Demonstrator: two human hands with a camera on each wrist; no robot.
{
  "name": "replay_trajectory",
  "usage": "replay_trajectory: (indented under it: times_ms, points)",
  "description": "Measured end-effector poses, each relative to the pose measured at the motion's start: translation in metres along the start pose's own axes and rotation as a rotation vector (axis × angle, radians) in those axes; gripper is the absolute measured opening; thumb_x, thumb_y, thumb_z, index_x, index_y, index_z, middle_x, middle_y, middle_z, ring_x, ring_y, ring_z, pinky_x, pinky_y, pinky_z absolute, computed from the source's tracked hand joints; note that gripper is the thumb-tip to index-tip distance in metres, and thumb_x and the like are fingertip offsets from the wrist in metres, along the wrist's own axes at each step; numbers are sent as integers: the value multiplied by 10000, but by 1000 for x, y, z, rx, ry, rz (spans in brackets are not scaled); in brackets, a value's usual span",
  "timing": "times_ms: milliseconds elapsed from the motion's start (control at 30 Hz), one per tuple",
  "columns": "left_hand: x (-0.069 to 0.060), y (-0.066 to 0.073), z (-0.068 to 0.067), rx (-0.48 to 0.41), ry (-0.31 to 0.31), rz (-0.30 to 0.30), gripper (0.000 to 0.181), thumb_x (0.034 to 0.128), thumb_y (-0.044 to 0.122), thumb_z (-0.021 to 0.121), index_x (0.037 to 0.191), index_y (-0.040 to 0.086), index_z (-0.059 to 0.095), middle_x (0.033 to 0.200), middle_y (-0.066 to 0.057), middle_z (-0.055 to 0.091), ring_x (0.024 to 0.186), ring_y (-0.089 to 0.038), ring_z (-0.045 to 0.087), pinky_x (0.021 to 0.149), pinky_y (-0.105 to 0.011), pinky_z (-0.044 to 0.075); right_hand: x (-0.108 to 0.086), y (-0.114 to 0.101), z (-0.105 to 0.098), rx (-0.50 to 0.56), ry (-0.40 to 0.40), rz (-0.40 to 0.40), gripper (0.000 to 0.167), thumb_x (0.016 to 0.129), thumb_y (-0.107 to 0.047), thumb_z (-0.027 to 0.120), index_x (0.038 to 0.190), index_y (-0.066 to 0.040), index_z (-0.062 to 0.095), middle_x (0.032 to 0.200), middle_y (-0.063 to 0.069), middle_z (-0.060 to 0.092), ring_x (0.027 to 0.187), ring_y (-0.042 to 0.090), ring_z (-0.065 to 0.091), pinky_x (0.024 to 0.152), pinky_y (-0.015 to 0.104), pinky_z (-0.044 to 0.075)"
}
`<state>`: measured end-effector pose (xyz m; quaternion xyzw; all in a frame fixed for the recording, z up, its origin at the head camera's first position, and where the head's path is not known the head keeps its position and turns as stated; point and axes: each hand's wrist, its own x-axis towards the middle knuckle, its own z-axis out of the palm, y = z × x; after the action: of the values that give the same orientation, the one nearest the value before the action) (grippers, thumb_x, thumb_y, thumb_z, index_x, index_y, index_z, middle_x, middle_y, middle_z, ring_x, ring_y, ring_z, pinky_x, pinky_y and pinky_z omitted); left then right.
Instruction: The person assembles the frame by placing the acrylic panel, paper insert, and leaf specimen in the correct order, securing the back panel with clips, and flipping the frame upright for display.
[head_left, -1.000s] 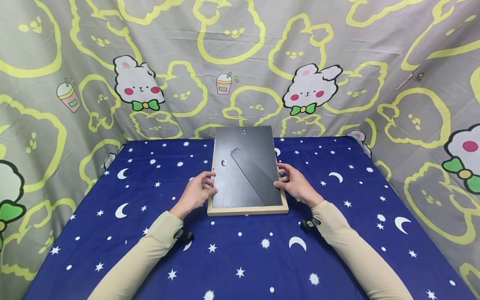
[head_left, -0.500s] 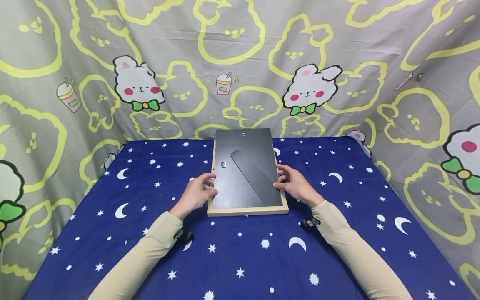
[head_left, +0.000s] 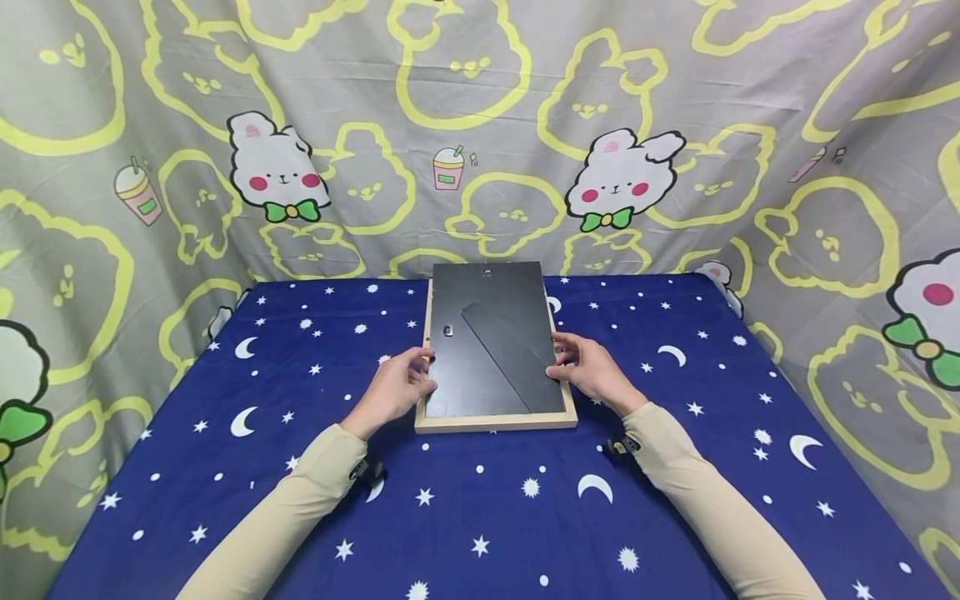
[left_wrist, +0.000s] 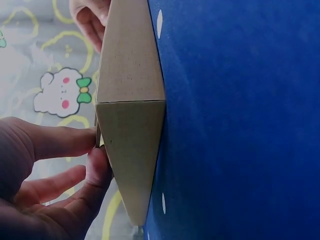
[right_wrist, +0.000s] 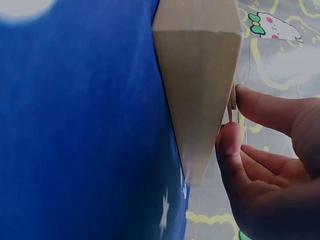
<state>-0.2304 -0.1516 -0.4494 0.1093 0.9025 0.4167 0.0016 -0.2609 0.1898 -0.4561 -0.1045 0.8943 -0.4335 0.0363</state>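
A light wooden picture frame [head_left: 495,423] lies on the table with its back up. Over it is a black backing board [head_left: 480,375], tilted so that its far end stands higher than the frame. The board bears a slanted stand flap [head_left: 517,350] and small metal hangers. At the board's left edge my left hand [head_left: 392,385] pinches it between thumb and fingers. My right hand [head_left: 594,372] pinches the opposite edge. Both wrist views show the fingers around the thin edge of the board, just above the frame's side [left_wrist: 132,150]. The frame's front is hidden.
A dark blue cloth [head_left: 480,508] with moons and stars covers the table. Behind and on both sides hangs a grey curtain [head_left: 510,100] with rabbit prints, close to the table's far edge.
The far end of the backing board has sunk a little toward the frame. Both hands have come down very slightly with it, still pinching its edges. The frame has stayed in place.
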Motion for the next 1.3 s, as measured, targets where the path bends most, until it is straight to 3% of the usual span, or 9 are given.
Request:
replay_trajectory:
  times_ms: [233,567,1067,1300]
  points:
    - [-1,3,-1,35,-19,15,481,879,25,749,1339,-1,612,1081,-158,698,879,-227,694,795,-404,576,0,1,0,-58,28,-34,649,865,-112,815,1438,27,546,1166,167,712,1034,265,677,904,395,538]
    - [-2,3,-1,115,-34,88,493,882,-1,752,1351,-17,603,1054,-159,698,846,-198,684,786,-389,579,-1,-2,0,-93,37,-44,589,862,-141,819,1394,-2,605,1112,127,735,1034,256,678,863,375,528]
    - [-5,8,-2,127,-25,101,561,852,-21,776,1380,-20,585,1067,-179,710,814,-178,693,753,-368,588,-3,-4,0,-132,63,-71,523,851,-156,833,1324,-9,664,1101,123,754,1038,249,700,852,371,530]
    - [-5,8,-1,150,-20,86,614,841,-16,795,1407,-18,559,1128,-186,647,845,-202,681,770,-373,586,-3,-3,1,-110,57,-60,404,855,-168,836,1231,-81,719,1086,82,747,1032,228,684,839,357,523]
